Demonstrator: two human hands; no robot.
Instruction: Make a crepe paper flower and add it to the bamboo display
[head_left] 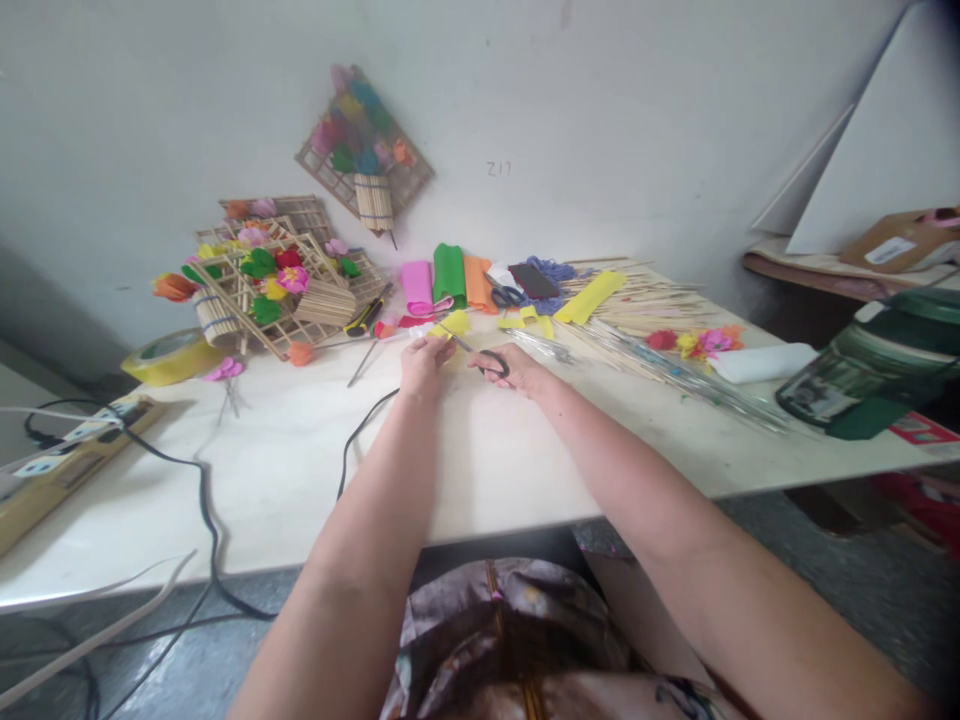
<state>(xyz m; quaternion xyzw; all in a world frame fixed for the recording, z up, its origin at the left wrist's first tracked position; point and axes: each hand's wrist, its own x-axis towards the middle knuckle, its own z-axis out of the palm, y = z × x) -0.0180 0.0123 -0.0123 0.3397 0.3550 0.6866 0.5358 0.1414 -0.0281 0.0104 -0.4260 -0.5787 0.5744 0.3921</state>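
Over the middle of the white table (495, 450), my left hand (424, 364) is closed on a small piece of yellow crepe paper (452, 323). My right hand (517, 370) grips a pair of scissors (491, 362) by the dark handles. The scissor blades point left to the yellow paper; whether they touch it I cannot tell. More yellow paper scraps (529, 322) lie just beyond my right hand. Behind them stand folds of pink paper (417, 288), green paper (449, 277) and orange paper (478, 284), with a second pair of scissors (507, 295) beside them.
Left are stick lattices with paper flowers (262, 280), a tape roll (172, 357), a power strip (75, 455) and a black cable (206, 500). Right are thin sticks (637, 310), wires (697, 385) and a green bottle (862, 365). A flower lattice (375, 150) hangs on the wall.
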